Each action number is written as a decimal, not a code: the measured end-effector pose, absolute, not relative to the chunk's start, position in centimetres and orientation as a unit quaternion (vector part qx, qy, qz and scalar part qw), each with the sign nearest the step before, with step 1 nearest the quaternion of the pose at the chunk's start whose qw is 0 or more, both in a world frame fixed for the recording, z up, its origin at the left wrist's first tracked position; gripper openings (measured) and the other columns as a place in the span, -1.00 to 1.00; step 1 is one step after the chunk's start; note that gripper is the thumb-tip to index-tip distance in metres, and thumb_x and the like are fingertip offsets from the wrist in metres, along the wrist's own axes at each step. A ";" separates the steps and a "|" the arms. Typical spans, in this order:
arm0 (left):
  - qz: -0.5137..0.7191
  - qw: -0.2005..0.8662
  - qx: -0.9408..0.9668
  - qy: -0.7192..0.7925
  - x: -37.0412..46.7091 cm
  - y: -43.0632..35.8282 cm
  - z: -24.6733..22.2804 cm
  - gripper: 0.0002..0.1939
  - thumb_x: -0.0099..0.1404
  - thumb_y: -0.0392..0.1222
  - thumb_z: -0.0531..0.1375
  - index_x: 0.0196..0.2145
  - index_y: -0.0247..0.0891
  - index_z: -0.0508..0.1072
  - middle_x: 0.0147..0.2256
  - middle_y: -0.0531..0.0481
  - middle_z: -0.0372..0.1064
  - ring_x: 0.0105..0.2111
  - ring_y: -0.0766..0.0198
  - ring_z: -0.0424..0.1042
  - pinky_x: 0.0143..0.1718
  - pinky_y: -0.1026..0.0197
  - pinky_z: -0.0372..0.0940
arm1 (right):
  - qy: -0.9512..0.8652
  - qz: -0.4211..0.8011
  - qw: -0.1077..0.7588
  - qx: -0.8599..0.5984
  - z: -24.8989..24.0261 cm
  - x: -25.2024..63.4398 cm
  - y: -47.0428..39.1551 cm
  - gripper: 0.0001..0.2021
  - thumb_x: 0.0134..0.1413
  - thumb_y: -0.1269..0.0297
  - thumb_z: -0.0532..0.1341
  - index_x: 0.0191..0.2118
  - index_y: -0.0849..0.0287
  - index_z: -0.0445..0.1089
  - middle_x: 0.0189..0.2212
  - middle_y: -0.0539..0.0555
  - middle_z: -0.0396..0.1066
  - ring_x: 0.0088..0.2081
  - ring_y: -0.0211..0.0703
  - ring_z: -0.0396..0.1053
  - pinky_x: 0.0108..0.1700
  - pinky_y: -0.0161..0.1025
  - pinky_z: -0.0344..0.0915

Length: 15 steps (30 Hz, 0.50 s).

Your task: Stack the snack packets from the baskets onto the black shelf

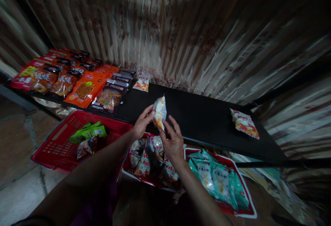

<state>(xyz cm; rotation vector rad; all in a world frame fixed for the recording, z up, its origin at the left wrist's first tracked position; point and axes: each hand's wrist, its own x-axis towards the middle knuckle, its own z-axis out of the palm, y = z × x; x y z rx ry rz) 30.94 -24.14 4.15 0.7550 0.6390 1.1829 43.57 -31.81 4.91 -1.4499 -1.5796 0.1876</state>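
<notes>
Over the front edge of the black shelf (201,115), my left hand (142,122) grips a small white and orange snack bag (159,112) by its left side. My right hand (172,140) is just below and to the right, its fingertips at the bag's lower end and its other fingers spread. Beneath the hands, a red basket (162,185) holds several similar bags. One such bag (143,81) stands at the back of the shelf, beside brown packs (110,93). Another one (244,123) lies near the shelf's right end.
Orange packs (86,87) and red packs (31,72) fill the shelf's left part. Below stands a red basket (59,133) with green packets (89,131). At the right, another basket (252,209) holds teal bags (219,181). Striped sheeting (181,33) hangs behind the shelf.
</notes>
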 end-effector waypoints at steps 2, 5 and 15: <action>0.527 0.730 0.334 0.279 31.0 -24.4 4.2 -0.50 0.13 -0.08 0.30 0.03 -0.14 0.38 0.10 -0.09 0.28 0.07 0.11 0.27 0.00 0.15 0.22 | -0.655 0.069 0.466 -0.591 4.8 43.4 -31.8 -0.64 0.11 0.34 0.13 0.04 0.03 0.37 0.19 0.15 0.17 0.14 -0.04 0.25 0.08 -0.05 0.32; 0.518 0.750 0.315 0.266 31.1 -24.9 4.4 -0.47 0.11 -0.11 0.31 0.05 -0.13 0.35 0.15 -0.09 0.21 0.10 0.09 0.24 0.00 0.14 0.23 | -0.672 0.050 0.451 -0.585 4.7 43.3 -31.9 -0.62 0.10 0.37 0.12 0.06 0.07 0.33 0.20 0.18 0.16 0.16 -0.03 0.23 0.10 -0.04 0.31; 0.490 0.782 0.301 0.240 31.0 -25.4 4.9 -0.47 0.05 -0.25 0.31 0.01 -0.22 0.35 -0.11 -0.06 0.43 -0.14 0.21 0.41 -0.13 0.24 0.25 | -0.705 0.086 0.425 -0.561 4.9 42.6 -32.0 -0.54 0.11 0.30 0.14 0.16 0.04 0.23 0.23 0.19 0.12 0.09 0.02 0.32 0.05 -0.02 0.36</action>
